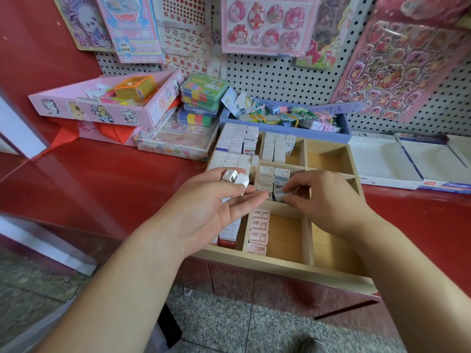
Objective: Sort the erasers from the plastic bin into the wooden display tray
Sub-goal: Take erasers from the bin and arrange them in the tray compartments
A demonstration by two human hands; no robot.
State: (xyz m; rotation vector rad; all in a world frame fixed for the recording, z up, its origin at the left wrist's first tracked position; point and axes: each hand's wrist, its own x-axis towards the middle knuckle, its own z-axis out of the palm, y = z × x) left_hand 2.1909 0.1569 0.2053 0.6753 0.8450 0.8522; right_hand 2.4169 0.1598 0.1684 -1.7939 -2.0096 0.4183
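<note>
With your right hand pinching one eraser in the middle compartment of the wooden display tray and your left hand cupping the spare erasers just beside it, seat the eraser upright, flush against the standing row.

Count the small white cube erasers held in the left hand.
2. One small white cube eraser lies on the curled fingers of the left hand; the second touches it on the thumb side. A white edge lower under those fingers may be a third, mostly hidden.
</note>
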